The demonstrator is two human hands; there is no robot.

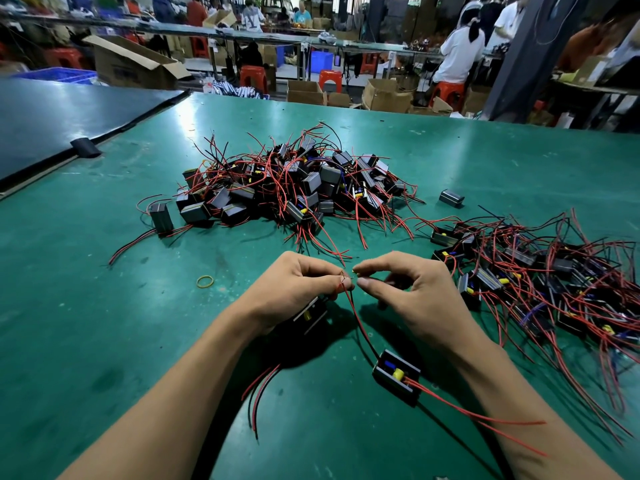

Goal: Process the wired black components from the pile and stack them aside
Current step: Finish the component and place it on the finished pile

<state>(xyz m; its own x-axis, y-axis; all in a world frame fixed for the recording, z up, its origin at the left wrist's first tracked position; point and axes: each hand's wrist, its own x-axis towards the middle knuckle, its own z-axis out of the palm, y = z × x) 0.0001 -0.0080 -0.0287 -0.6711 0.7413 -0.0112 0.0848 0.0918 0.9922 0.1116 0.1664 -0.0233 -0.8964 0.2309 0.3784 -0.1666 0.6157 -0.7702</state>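
left hand [294, 289] grip: wire ends [346, 279] | right hand [408, 292]: touching | component [396, 375]: below

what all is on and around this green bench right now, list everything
unprocessed pile: one, black blocks with red wires, bench centre
done pile: one, same parts, right side
component by wrist: one, black, near right forearm
component under palm: one, black, beneath left hand
loose block: one, grey-black, right of the centre pile
rubber band: one, yellow, left of the hands
bench: one, green
stools: several, red, background
left hand: pinching red wire ends
right hand: pinching wire tip, facing left grip
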